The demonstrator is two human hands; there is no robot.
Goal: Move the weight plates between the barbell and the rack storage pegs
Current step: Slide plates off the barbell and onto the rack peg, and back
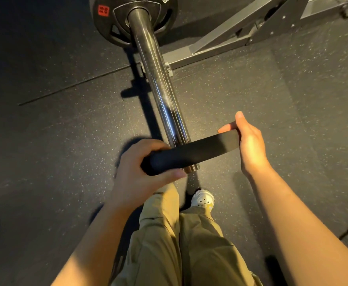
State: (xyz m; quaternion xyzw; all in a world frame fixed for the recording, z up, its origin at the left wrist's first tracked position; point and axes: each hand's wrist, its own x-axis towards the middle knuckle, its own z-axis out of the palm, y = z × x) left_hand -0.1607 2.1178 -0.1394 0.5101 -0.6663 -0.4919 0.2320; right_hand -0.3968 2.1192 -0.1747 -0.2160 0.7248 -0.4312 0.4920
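A black weight plate (193, 151) sits edge-on across the near end of the steel barbell sleeve (158, 83), whose tip pokes out just below it. My left hand (140, 174) grips the plate's left rim, fingers and thumb curled round it. My right hand (249, 145) holds the right rim, the thumb over the plate's far side and the palm against the edge. Far up the sleeve sits a larger black plate (109, 23) with a red label.
A grey steel rack base (241, 34) runs across the upper right. Dark speckled rubber flooring (55, 124) lies all around. My legs in khaki trousers (179, 244) and one white shoe (203, 199) stand right under the bar's end.
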